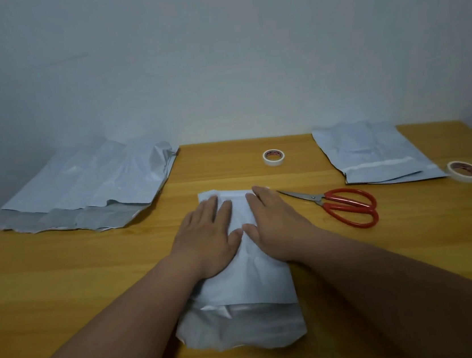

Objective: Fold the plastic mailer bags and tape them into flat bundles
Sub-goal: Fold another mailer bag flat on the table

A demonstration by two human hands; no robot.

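While both hands lie flat with straight fingers, the left hand (207, 236) and the right hand (276, 224) press side by side on the folded mailer bag (242, 291) in the middle of the wooden table (63, 283). Red scissors (342, 204) lie just right of it.

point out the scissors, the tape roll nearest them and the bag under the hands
scissors (339, 205): head view, near the pivot
far-right tape roll (464, 170): head view, its top face
folded mailer bag (250, 284): head view, bare middle below the hands
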